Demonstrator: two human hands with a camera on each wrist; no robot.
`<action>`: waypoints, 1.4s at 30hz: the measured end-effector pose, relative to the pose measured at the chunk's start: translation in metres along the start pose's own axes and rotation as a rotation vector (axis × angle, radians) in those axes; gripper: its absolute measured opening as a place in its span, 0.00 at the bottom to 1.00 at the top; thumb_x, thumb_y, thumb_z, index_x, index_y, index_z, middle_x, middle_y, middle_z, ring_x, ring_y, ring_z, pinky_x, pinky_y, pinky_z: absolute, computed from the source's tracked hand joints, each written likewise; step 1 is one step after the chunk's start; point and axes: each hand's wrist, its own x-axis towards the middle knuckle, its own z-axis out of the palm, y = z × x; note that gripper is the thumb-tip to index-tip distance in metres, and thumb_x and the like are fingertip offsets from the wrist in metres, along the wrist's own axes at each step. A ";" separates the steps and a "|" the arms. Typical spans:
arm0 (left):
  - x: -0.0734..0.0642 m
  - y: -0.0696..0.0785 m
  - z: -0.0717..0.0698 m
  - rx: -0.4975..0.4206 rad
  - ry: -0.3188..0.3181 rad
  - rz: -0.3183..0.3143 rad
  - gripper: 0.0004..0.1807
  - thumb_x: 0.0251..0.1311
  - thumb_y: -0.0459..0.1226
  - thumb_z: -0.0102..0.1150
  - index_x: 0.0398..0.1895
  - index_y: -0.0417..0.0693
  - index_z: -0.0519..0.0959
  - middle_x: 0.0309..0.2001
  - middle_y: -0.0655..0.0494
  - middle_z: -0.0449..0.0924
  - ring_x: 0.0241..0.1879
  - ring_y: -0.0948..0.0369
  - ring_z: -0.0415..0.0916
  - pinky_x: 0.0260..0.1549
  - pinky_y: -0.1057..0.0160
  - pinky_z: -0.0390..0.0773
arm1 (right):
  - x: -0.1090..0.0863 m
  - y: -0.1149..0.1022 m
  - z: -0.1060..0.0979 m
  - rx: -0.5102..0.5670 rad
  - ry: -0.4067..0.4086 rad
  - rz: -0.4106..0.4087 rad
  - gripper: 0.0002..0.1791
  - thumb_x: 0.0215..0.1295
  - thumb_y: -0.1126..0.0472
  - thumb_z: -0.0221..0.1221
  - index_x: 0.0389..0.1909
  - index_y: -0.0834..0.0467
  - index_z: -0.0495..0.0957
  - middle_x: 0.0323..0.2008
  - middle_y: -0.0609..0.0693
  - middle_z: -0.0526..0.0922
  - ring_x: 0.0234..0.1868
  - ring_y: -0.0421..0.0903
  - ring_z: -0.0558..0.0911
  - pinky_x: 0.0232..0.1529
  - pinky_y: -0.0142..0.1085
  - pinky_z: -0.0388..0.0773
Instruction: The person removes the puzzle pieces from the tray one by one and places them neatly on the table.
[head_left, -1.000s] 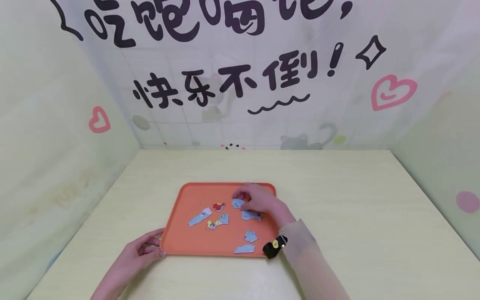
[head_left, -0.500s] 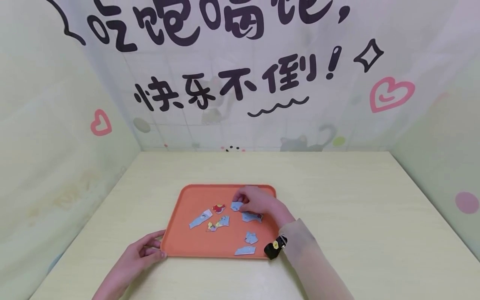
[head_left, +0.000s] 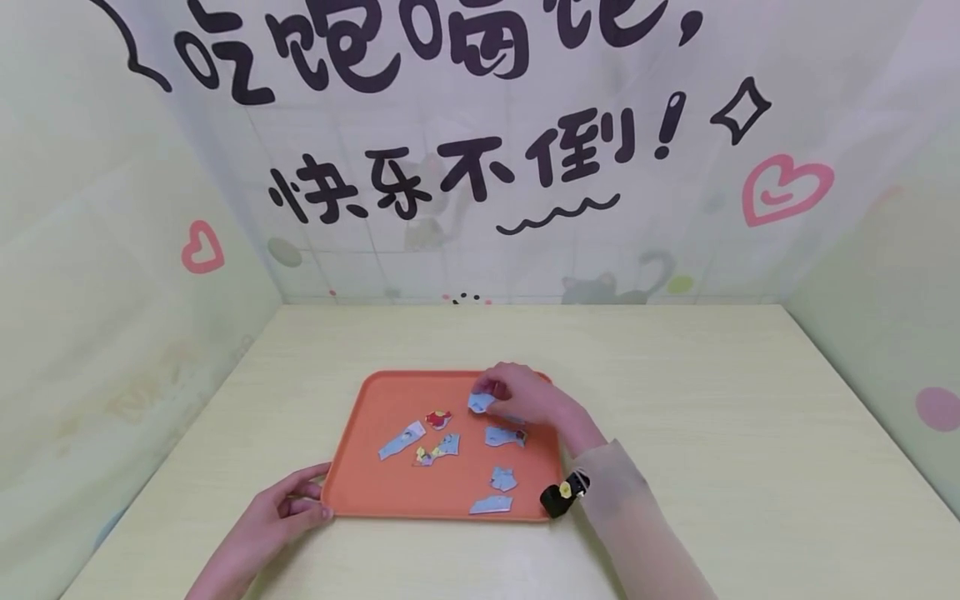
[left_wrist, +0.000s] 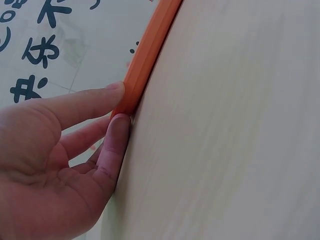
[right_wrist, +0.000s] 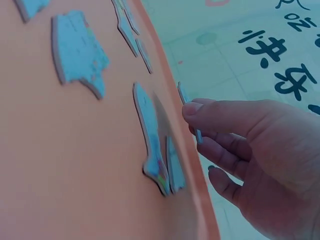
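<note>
An orange tray (head_left: 442,507) lies on the table with several light blue jigsaw puzzle pieces on it. My left hand (head_left: 281,508) grips the tray's near left corner between thumb and fingers, also seen in the left wrist view. Over the tray's far right part, my right hand (head_left: 525,393) pinches a small light blue puzzle piece (head_left: 480,402) between thumb and fingers. In the right wrist view this held piece stands on edge, apart from the tray surface. Below that hand lies a blue puzzle piece (head_left: 504,436), with another thin piece (right_wrist: 175,167) beside it.
Left of the right hand lie a red puzzle piece (head_left: 438,419), a long blue piece (head_left: 402,440) and a yellow-and-blue piece (head_left: 444,449). Two more blue pieces, one star-like (head_left: 503,478) and one flat (head_left: 491,505), lie near the tray's front edge. Printed cloth walls (head_left: 420,267) enclose the table.
The right hand shifted slightly left, then moved a little up and right with the puzzle piece between its fingers. The left hand stays at the tray corner.
</note>
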 end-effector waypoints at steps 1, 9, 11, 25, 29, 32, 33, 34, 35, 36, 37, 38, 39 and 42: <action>0.000 0.000 0.000 0.003 0.002 -0.003 0.40 0.58 0.37 0.69 0.73 0.43 0.63 0.51 0.48 0.75 0.41 0.68 0.79 0.42 0.72 0.79 | 0.000 0.002 -0.002 -0.002 0.011 -0.010 0.16 0.65 0.59 0.64 0.53 0.53 0.80 0.44 0.46 0.79 0.45 0.43 0.75 0.47 0.35 0.77; 0.000 0.003 0.000 0.007 0.003 -0.013 0.39 0.57 0.36 0.69 0.73 0.43 0.63 0.51 0.47 0.75 0.41 0.67 0.79 0.42 0.72 0.79 | -0.004 0.021 -0.023 -0.013 0.095 -0.024 0.18 0.65 0.59 0.65 0.56 0.52 0.81 0.51 0.49 0.80 0.54 0.46 0.74 0.58 0.42 0.77; 0.000 0.003 0.000 0.009 0.004 -0.015 0.40 0.57 0.36 0.69 0.73 0.43 0.64 0.51 0.47 0.75 0.41 0.67 0.79 0.42 0.72 0.79 | -0.005 0.027 -0.028 -0.013 0.110 -0.040 0.18 0.65 0.61 0.64 0.56 0.53 0.81 0.50 0.50 0.80 0.54 0.48 0.74 0.57 0.43 0.78; 0.000 0.001 0.000 0.011 -0.005 0.005 0.39 0.58 0.36 0.68 0.73 0.42 0.63 0.50 0.49 0.75 0.41 0.69 0.79 0.42 0.72 0.79 | -0.023 0.071 -0.065 -0.070 0.239 -0.094 0.19 0.64 0.64 0.64 0.56 0.56 0.81 0.51 0.54 0.83 0.53 0.52 0.74 0.55 0.48 0.74; 0.000 0.002 0.000 0.010 -0.009 0.009 0.39 0.58 0.36 0.68 0.73 0.42 0.63 0.50 0.49 0.75 0.41 0.69 0.80 0.43 0.72 0.79 | -0.028 0.082 -0.070 -0.063 0.245 -0.075 0.19 0.65 0.63 0.63 0.57 0.56 0.81 0.54 0.54 0.82 0.54 0.52 0.73 0.54 0.47 0.74; -0.001 0.002 0.000 0.011 -0.007 0.011 0.40 0.58 0.36 0.68 0.73 0.42 0.63 0.51 0.49 0.75 0.42 0.69 0.80 0.43 0.72 0.79 | -0.030 0.089 -0.073 -0.065 0.250 -0.076 0.19 0.64 0.64 0.63 0.57 0.56 0.81 0.54 0.54 0.82 0.54 0.52 0.73 0.54 0.46 0.73; -0.001 0.002 -0.001 0.013 -0.008 0.013 0.40 0.58 0.36 0.68 0.73 0.42 0.63 0.51 0.49 0.75 0.42 0.69 0.80 0.43 0.72 0.79 | -0.031 0.092 -0.074 -0.063 0.250 -0.076 0.19 0.64 0.64 0.64 0.57 0.56 0.81 0.54 0.54 0.82 0.54 0.52 0.73 0.54 0.46 0.73; -0.001 0.002 0.000 0.013 -0.009 0.014 0.40 0.58 0.37 0.68 0.73 0.42 0.63 0.51 0.49 0.75 0.41 0.69 0.80 0.43 0.72 0.79 | -0.031 0.095 -0.074 -0.065 0.249 -0.080 0.19 0.64 0.65 0.64 0.56 0.57 0.81 0.54 0.55 0.82 0.54 0.52 0.74 0.54 0.46 0.74; -0.001 0.002 -0.001 0.015 -0.010 0.016 0.40 0.58 0.37 0.68 0.73 0.42 0.63 0.51 0.48 0.75 0.41 0.69 0.80 0.43 0.72 0.79 | -0.032 0.097 -0.075 -0.060 0.247 -0.079 0.19 0.64 0.66 0.64 0.56 0.57 0.82 0.53 0.55 0.83 0.53 0.52 0.75 0.54 0.47 0.74; -0.001 0.002 -0.001 0.017 -0.012 0.017 0.40 0.58 0.38 0.69 0.73 0.43 0.63 0.51 0.48 0.75 0.41 0.69 0.80 0.43 0.72 0.79 | -0.032 0.100 -0.075 -0.059 0.242 -0.078 0.18 0.63 0.66 0.64 0.55 0.58 0.82 0.53 0.55 0.83 0.53 0.52 0.76 0.54 0.47 0.75; 0.000 0.002 -0.001 0.018 -0.014 0.018 0.40 0.58 0.38 0.69 0.73 0.43 0.63 0.51 0.48 0.75 0.41 0.69 0.80 0.43 0.71 0.79 | -0.033 0.102 -0.075 -0.052 0.235 -0.076 0.18 0.63 0.67 0.64 0.55 0.58 0.82 0.52 0.56 0.84 0.53 0.53 0.76 0.54 0.47 0.75; 0.000 0.001 -0.001 0.019 -0.016 0.020 0.40 0.58 0.38 0.69 0.73 0.43 0.63 0.51 0.48 0.76 0.41 0.69 0.80 0.43 0.71 0.79 | -0.033 0.105 -0.075 -0.046 0.228 -0.069 0.18 0.63 0.67 0.64 0.55 0.58 0.82 0.52 0.56 0.84 0.52 0.53 0.77 0.54 0.48 0.76; 0.000 0.001 -0.001 0.019 -0.017 0.020 0.40 0.58 0.38 0.68 0.73 0.43 0.63 0.51 0.48 0.76 0.42 0.69 0.80 0.43 0.71 0.79 | -0.034 0.107 -0.075 -0.034 0.216 -0.058 0.18 0.63 0.68 0.64 0.54 0.59 0.82 0.51 0.56 0.84 0.52 0.53 0.77 0.54 0.48 0.76; 0.001 0.001 -0.001 0.022 -0.017 0.015 0.40 0.59 0.39 0.68 0.73 0.43 0.63 0.51 0.48 0.76 0.42 0.69 0.80 0.43 0.71 0.79 | -0.038 0.112 -0.075 -0.007 0.177 -0.012 0.18 0.64 0.68 0.63 0.55 0.59 0.82 0.52 0.57 0.84 0.51 0.52 0.77 0.54 0.46 0.75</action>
